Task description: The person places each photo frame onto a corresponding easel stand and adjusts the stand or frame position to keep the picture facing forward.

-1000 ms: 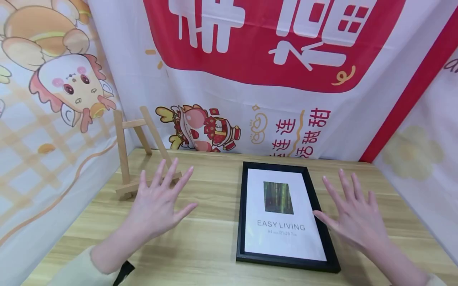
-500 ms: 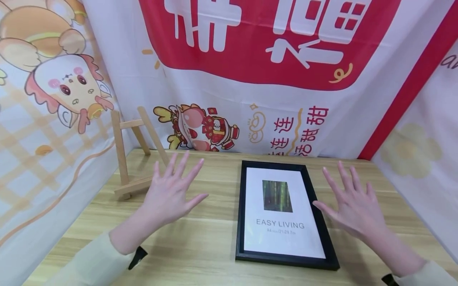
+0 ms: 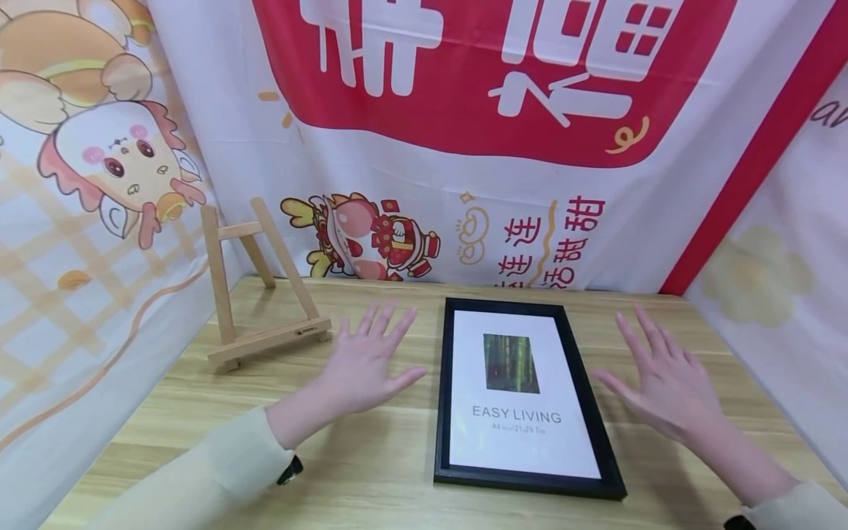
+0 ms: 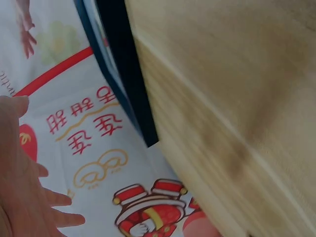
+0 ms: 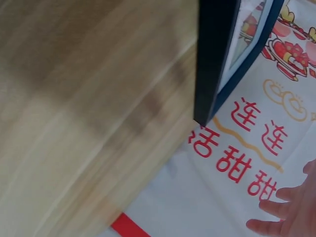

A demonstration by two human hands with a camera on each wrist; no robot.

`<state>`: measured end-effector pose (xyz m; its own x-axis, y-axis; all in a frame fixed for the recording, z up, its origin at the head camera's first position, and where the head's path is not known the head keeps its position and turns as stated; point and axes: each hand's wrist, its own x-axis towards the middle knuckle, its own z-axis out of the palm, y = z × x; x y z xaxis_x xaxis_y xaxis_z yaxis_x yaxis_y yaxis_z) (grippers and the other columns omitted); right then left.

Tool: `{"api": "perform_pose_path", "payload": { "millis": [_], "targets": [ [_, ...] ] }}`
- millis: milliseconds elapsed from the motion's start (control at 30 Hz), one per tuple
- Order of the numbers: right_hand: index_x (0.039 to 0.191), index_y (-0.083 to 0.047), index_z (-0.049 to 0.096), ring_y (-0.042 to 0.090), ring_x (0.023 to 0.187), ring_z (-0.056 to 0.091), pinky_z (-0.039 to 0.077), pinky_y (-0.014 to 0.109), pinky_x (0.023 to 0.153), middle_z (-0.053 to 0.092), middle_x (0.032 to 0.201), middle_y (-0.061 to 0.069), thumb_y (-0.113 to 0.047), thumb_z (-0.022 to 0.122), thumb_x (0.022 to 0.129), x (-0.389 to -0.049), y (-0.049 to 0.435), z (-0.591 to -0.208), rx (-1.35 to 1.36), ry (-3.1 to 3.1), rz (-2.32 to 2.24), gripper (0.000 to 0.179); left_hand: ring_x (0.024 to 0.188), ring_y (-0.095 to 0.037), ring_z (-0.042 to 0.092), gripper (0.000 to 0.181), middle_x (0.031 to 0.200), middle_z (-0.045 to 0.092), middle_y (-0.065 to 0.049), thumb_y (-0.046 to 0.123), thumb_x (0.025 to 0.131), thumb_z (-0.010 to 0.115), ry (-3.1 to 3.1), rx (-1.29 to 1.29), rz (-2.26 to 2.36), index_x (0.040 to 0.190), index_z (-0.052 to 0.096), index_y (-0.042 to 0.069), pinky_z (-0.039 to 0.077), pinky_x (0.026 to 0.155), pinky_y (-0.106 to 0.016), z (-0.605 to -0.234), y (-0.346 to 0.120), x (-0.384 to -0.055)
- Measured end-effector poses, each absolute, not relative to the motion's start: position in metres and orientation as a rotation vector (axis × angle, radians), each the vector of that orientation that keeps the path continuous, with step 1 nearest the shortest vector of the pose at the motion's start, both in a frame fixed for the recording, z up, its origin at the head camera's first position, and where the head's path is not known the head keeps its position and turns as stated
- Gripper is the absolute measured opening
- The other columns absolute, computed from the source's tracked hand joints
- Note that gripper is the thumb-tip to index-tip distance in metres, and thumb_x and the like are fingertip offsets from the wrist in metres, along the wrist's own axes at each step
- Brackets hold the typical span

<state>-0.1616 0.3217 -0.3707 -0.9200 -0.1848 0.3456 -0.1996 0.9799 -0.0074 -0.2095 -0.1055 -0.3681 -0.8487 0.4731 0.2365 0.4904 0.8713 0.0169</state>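
Observation:
A black picture frame (image 3: 520, 482) lies face up on the wooden table, its white insert (image 3: 517, 442) printed with a small bamboo picture and "EASY LIVING". Just left of it, my left hand (image 3: 367, 364) hovers with fingers spread, holding nothing. On the other side my right hand (image 3: 669, 383) is spread too, its thumb close to the frame's right edge. Each wrist view shows the frame's black side beyond the hand: the left hand (image 4: 22, 182) at lower left, the right hand (image 5: 291, 210) at lower right.
A small wooden easel (image 3: 265, 335) stands at the back left of the table (image 3: 371, 471). Printed cloths (image 3: 397, 162) hang behind the table and along both sides. Light sleeves with dark bands show at both wrists.
My left hand has moved right, away from in front of the easel toward the picture frame. My right hand has shifted slightly right. The frame has stayed in place.

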Motion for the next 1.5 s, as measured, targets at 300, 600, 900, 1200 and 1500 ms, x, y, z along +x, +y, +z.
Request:
{"api": "perform_pose_path", "payload": {
  "millis": [300, 600, 900, 1200, 1500],
  "targets": [
    [0.157, -0.013, 0.012, 0.054, 0.122, 0.038, 0.048, 0.069, 0.064, 0.033, 0.144, 0.030, -0.055, 0.062, 0.088, -0.158, 0.327, -0.390, 0.290, -2.797, 0.304, 0.095, 0.141, -0.035, 0.024, 0.096, 0.160, 0.017, -0.011, 0.074, 0.087, 0.044, -2.874, -0.762, -0.459, 0.158, 0.006, 0.023, 0.021, 0.110, -0.063, -0.391, -0.079, -0.220],
    [0.156, -0.009, 0.013, 0.047, 0.118, 0.046, 0.043, 0.070, 0.083, 0.040, 0.139, 0.029, -0.048, 0.066, 0.089, -0.163, 0.327, -0.412, 0.296, -2.864, 0.572, 0.094, 0.139, -0.034, 0.030, 0.103, 0.157, 0.024, -0.010, 0.060, 0.081, 0.069, -2.927, -0.674, -0.862, 0.158, 0.010, 0.023, 0.032, 0.107, -0.058, -0.411, -0.062, -0.227],
    [0.154, -0.004, 0.017, 0.043, 0.114, 0.052, 0.046, 0.065, 0.084, 0.040, 0.140, 0.027, -0.045, 0.067, 0.090, -0.169, 0.331, -0.428, 0.300, -2.901, 0.746, 0.091, 0.136, -0.031, 0.035, 0.103, 0.156, 0.029, -0.011, 0.053, 0.079, 0.075, -2.948, -0.602, -1.073, 0.157, 0.015, 0.023, 0.034, 0.107, -0.054, -0.427, -0.052, -0.232],
    [0.150, 0.002, 0.023, 0.046, 0.115, 0.050, 0.045, 0.064, 0.089, 0.042, 0.137, 0.031, -0.049, 0.067, 0.088, -0.172, 0.329, -0.441, 0.297, -2.958, 0.845, 0.091, 0.131, -0.028, 0.042, 0.104, 0.148, 0.040, -0.011, 0.050, 0.077, 0.078, -2.966, -0.587, -1.260, 0.156, 0.020, 0.016, 0.035, 0.108, -0.050, -0.445, -0.053, -0.235],
    [0.146, 0.004, 0.031, 0.043, 0.118, 0.050, 0.042, 0.063, 0.095, 0.051, 0.131, 0.027, -0.048, 0.069, 0.087, -0.172, 0.329, -0.445, 0.317, -2.953, 0.892, 0.087, 0.128, -0.027, 0.045, 0.100, 0.138, 0.050, -0.011, 0.046, 0.077, 0.080, -2.955, -0.671, -1.246, 0.154, 0.025, 0.013, 0.037, 0.107, -0.049, -0.453, -0.057, -0.235]
  ]
}}
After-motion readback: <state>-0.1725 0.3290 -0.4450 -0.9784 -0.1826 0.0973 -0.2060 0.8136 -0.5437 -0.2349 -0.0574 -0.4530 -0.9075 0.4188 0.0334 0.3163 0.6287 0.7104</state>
